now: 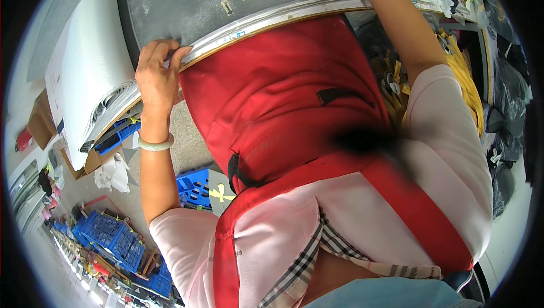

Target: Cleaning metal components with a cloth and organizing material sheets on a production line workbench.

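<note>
My left hand [157, 75] is at the near left corner of a worktable. Its fingers are bent and the thumb closes toward them by the edge; what lies between them is too hidden to name. Right beside it is the dark grey board [187, 7], a worn surface with bits of tape on it. The layered white table edge [272, 22] runs along the board's near side. My right forearm [405, 19] reaches forward across the table's right part, and its hand is beyond the upper border of the picture.
A large roll of white sheet material [93, 53] lies left of the board. My red apron [283, 81] is close against the table edge. Blue crates [113, 237] stand on the floor at the lower left. Yellow material [453, 81] and dark plastic bags [504, 121] are at the right.
</note>
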The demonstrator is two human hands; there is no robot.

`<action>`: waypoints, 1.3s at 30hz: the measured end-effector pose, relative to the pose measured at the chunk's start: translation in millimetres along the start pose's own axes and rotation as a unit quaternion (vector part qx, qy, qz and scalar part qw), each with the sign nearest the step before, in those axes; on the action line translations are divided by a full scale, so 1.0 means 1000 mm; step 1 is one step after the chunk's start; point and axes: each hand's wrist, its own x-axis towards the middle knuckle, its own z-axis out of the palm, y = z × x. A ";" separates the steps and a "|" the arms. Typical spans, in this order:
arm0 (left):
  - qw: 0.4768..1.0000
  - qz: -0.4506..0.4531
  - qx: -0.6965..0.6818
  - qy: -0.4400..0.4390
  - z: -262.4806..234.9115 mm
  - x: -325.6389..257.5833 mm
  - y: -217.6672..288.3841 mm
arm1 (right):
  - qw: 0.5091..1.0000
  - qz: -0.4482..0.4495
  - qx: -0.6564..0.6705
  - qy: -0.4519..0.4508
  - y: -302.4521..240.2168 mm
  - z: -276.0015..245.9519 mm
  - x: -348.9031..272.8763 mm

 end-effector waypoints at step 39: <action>0.998 0.012 0.033 -0.057 0.073 0.098 0.068 | 0.989 -0.023 -0.037 -0.138 -0.068 -0.033 -0.141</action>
